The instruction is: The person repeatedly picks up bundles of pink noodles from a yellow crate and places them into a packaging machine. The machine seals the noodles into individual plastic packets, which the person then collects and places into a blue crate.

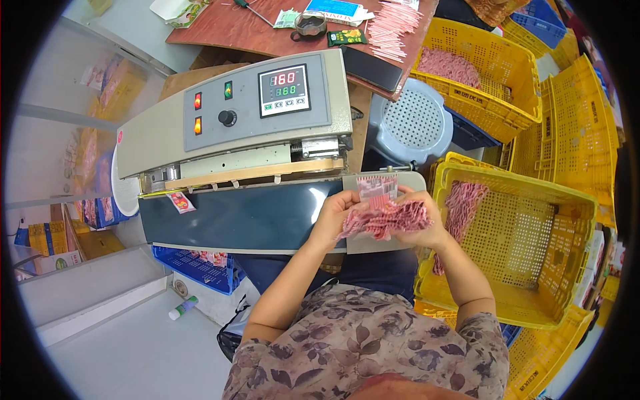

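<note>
Both hands are together over the right end of a band sealing machine [233, 127]. My left hand [333, 215] is closed on the left side of a small printed clear packet [377, 187]. My right hand [427, 223] is closed around a bundle of pink twisted strands [387, 219], which sits at the packet's near side. Whether the strands are partly inside the packet I cannot tell. A filled small packet [181, 202] lies at the machine's left end, by its belt. Beside my right hand stands a yellow crate [513, 233] with more pink strands [463, 210] in it.
Behind the machine, a red-brown table [267, 30] holds a phone [371, 67], a glass mug [310, 27] and pink-white sticks [393, 30]. A blue-grey stool [413, 120] and another yellow crate [500, 67] stand at the right. Below left is a blue basket [193, 267] with packets.
</note>
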{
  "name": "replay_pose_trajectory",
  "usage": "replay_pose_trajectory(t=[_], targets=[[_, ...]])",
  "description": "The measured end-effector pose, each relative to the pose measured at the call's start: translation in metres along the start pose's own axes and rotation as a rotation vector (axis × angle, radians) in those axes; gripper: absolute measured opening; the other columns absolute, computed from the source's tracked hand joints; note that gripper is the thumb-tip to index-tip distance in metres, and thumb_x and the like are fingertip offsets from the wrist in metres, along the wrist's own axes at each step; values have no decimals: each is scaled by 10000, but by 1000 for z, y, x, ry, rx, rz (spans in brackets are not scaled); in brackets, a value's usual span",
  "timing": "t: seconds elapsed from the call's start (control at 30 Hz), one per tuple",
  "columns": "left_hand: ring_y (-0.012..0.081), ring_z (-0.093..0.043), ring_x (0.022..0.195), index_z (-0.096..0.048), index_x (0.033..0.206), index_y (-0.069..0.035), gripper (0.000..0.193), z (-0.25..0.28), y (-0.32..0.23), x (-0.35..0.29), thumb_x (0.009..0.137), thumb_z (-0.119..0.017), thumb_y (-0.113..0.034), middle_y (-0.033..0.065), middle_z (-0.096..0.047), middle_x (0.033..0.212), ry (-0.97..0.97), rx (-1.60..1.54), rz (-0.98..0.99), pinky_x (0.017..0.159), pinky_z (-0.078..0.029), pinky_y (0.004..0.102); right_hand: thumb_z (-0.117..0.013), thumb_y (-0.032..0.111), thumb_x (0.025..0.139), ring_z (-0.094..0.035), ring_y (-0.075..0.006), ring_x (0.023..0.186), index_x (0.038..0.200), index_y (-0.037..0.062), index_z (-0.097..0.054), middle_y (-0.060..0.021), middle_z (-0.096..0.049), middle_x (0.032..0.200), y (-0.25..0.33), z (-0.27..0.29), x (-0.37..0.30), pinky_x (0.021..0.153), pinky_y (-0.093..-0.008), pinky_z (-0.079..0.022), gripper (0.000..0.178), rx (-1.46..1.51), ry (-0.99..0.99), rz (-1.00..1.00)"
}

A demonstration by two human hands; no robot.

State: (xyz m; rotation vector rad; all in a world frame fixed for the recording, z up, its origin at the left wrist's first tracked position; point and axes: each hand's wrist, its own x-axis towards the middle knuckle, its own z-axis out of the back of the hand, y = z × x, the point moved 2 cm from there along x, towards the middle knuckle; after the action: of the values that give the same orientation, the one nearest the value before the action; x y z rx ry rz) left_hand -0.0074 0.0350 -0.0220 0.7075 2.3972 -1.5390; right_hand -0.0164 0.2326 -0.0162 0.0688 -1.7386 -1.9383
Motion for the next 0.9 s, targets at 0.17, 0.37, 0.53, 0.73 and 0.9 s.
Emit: replay_pose_trajectory(t=[0.17, 0.37, 0.53, 0.73, 0.9], targets=[[32, -537, 618, -561, 824, -1, 69, -10, 7, 8, 836, -559, -69, 22, -604, 725, -101, -55, -91, 553, -427, 167, -788, 116, 530, -583, -194, 935, 974, 49, -491, -105, -603, 981, -3, -9, -8, 846, -312, -429, 538, 83, -164, -176], [15, -470, 585, -537, 803, 10, 70, -23, -2, 9, 846, -513, -39, -1, -575, 651, -119, 336, -188, 503, -369, 183, -782, 107, 512, -587, -244, 901, 941, 79, -501, -134, -593, 1057, 16, -3, 10, 758, -318, -423, 514, -241, -31, 108], [22, -473, 587, -535, 800, 8, 73, -25, 6, 13, 847, -518, -46, -2, -573, 655, -147, 300, -203, 513, -373, 186, -773, 89, 490, -557, -256, 774, 911, 83, -505, -103, -604, 994, 18, 1, 9, 715, -315, -391, 499, -268, 40, 113], [6, -422, 479, -526, 826, -9, 68, -26, 11, 15, 857, -516, -69, -15, -548, 635, -167, 37, -112, 408, -317, 169, -769, 73, 471, -541, -264, 794, 922, 63, -512, -68, -582, 826, -6, 2, -10, 820, -352, -391, 520, -129, -107, -34], [21, -412, 435, -548, 868, 4, 80, -9, 4, 13, 857, -525, -72, 18, -573, 657, -104, 68, -47, 388, -306, 158, -782, 101, 520, -553, -238, 848, 944, 45, -503, -76, -574, 910, -2, 3, -13, 938, -368, -340, 511, -60, -142, -106]])
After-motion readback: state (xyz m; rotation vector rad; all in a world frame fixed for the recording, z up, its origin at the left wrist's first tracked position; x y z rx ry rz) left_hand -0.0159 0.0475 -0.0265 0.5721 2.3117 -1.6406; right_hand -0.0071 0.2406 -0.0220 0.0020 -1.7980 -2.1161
